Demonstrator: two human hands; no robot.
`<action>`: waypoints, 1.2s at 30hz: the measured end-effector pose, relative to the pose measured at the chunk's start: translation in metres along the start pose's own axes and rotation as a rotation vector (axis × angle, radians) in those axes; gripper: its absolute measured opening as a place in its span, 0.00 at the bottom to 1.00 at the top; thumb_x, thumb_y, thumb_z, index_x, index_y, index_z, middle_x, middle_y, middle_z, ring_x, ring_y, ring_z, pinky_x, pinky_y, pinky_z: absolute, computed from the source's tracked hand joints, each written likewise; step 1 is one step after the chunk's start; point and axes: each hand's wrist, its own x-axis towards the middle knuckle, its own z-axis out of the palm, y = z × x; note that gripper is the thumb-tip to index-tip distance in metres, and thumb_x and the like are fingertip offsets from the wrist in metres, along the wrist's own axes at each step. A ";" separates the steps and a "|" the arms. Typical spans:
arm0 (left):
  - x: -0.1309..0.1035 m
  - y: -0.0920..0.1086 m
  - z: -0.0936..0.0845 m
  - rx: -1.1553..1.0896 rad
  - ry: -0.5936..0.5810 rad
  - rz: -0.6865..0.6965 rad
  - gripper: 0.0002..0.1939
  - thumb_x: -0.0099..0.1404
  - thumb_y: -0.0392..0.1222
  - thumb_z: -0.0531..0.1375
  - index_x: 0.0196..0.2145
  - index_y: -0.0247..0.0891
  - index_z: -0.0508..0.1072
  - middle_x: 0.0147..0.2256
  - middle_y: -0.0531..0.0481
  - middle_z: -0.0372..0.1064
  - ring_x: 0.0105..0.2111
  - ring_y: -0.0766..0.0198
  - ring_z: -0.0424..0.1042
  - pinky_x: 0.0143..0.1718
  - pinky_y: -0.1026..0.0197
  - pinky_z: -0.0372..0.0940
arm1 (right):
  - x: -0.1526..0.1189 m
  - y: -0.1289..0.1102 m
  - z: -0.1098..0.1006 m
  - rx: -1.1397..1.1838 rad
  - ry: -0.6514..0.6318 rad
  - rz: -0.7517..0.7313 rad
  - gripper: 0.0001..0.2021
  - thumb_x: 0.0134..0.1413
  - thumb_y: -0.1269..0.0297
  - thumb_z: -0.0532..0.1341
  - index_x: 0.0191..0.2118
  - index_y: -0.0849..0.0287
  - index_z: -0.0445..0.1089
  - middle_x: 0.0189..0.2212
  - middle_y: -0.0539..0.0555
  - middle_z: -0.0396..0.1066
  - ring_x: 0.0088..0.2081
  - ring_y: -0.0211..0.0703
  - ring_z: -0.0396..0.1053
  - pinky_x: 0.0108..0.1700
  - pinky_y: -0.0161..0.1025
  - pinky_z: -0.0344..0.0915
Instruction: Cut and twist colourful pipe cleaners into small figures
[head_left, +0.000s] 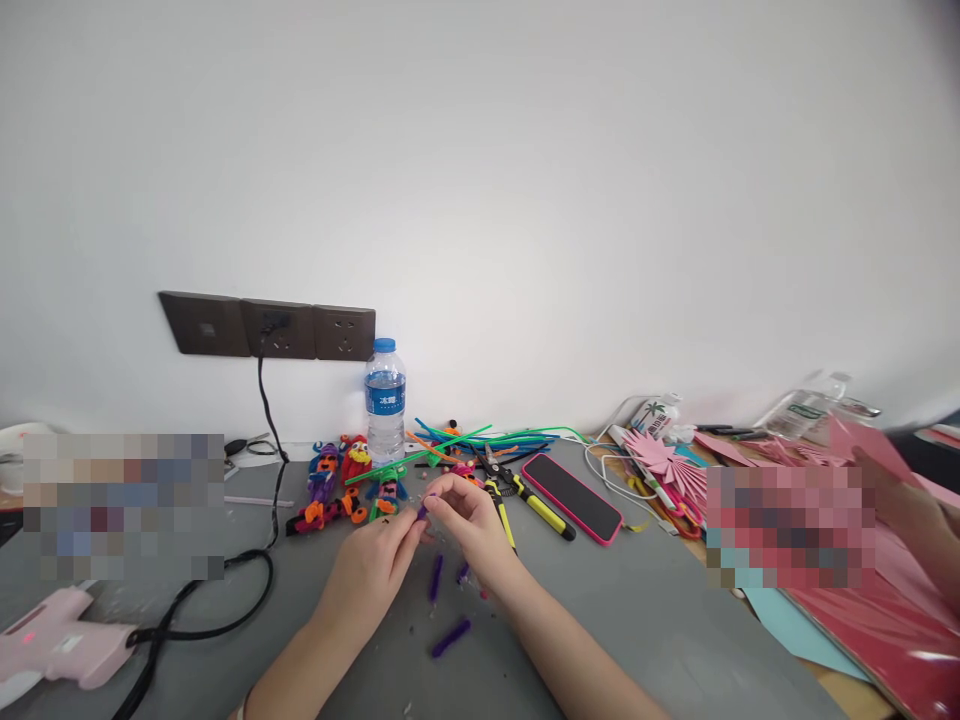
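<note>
Between the fingertips of both hands is a short purple pipe cleaner piece (422, 512), partly covered by the fingers. My left hand (384, 545) pinches it from the left, and my right hand (466, 520) pinches its upper end. Just below the hands lie a purple pipe cleaner piece (436, 578) and another purple piece (451, 637) on the grey table (360, 670). A small purple bit (463, 573) rests beside my right wrist. Behind the hands stand or lie several colourful pipe cleaner figures (324, 475).
Yellow-handled pliers (547, 512) and a pink-cased phone (574, 497) lie right of the hands. A water bottle (385, 405) stands by the wall near loose pipe cleaners (510, 441). A pink glue gun (67, 638) with a black cord is left. Another person's hand (911, 510) is over pink paper at right.
</note>
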 end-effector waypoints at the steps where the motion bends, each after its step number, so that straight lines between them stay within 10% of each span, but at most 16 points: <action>1: 0.000 0.000 0.000 0.023 -0.001 -0.001 0.19 0.70 0.48 0.47 0.35 0.42 0.76 0.25 0.47 0.77 0.25 0.59 0.76 0.25 0.65 0.66 | 0.000 0.001 0.000 -0.003 0.010 -0.007 0.15 0.48 0.51 0.67 0.29 0.57 0.66 0.26 0.49 0.65 0.28 0.38 0.64 0.31 0.35 0.64; 24: -0.001 0.005 0.000 0.037 -0.053 -0.043 0.16 0.69 0.46 0.48 0.32 0.43 0.74 0.24 0.50 0.77 0.23 0.60 0.77 0.23 0.65 0.64 | 0.002 0.003 -0.004 -0.078 0.034 -0.017 0.16 0.51 0.50 0.65 0.29 0.58 0.65 0.28 0.49 0.64 0.31 0.38 0.62 0.35 0.35 0.59; 30: 0.002 0.005 -0.001 -0.201 0.043 -0.182 0.10 0.66 0.46 0.54 0.42 0.44 0.70 0.35 0.50 0.78 0.26 0.62 0.76 0.30 0.63 0.67 | 0.005 0.001 -0.009 -0.122 -0.045 0.034 0.17 0.51 0.48 0.64 0.29 0.58 0.64 0.25 0.48 0.65 0.29 0.38 0.63 0.34 0.35 0.60; 36: 0.009 0.001 -0.009 -0.565 0.185 -0.321 0.12 0.60 0.51 0.60 0.36 0.40 0.72 0.26 0.53 0.69 0.26 0.63 0.70 0.30 0.63 0.67 | 0.003 -0.005 -0.018 -0.254 -0.216 0.150 0.14 0.54 0.52 0.62 0.33 0.58 0.65 0.29 0.49 0.68 0.29 0.37 0.64 0.33 0.35 0.62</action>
